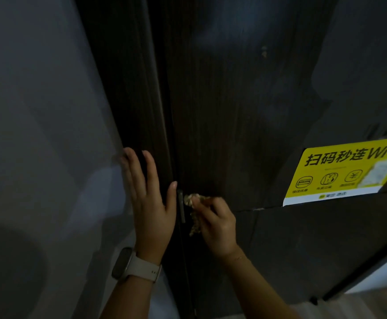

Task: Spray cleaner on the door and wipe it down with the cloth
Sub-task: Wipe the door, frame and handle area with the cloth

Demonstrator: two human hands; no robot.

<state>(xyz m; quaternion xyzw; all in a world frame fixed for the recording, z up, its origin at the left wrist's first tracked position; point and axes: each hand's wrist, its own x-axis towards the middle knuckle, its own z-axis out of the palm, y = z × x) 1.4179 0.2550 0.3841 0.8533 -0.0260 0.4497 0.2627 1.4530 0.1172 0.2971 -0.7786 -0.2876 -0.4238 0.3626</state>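
A dark wood-grain door (222,107) fills the middle of the view, dimly lit. My left hand (150,199) lies flat and open against the dark door frame (128,88), fingers spread, a pale watch on the wrist. My right hand (215,224) is closed on a small crumpled beige cloth (193,203) and presses it against the door's left edge, beside a narrow metal latch plate (181,206). No spray bottle is in view.
A yellow Wi-Fi sticker (344,171) is stuck on the door at the right. A grey wall (38,134) stands to the left of the frame. Lighter floor shows at the bottom right (372,302).
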